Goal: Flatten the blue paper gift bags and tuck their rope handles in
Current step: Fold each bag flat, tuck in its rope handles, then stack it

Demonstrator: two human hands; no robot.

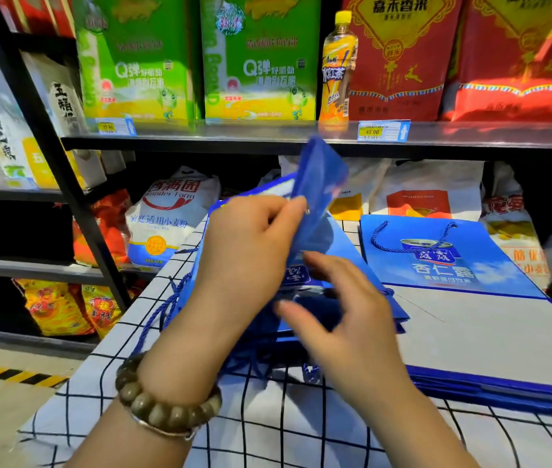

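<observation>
My left hand point(250, 244) pinches the raised edge of a blue paper gift bag point(318, 184), whose panel stands up blurred above the table. My right hand point(342, 302) hovers just below it with fingers spread and relaxed, over the lower part of the same bag. Blue rope handles point(166, 309) trail off the bag to the left and near the front edge. A flattened blue gift bag point(436, 258) lies to the right with its rope handle point(413, 238) lying out on its face.
The table wears a white cloth with a black grid point(267, 417). A large flat grey and blue bag point(490, 339) lies at the right. Store shelves behind hold green and red rice boxes, a yellow drink bottle point(337, 69) and flour sacks point(169, 217).
</observation>
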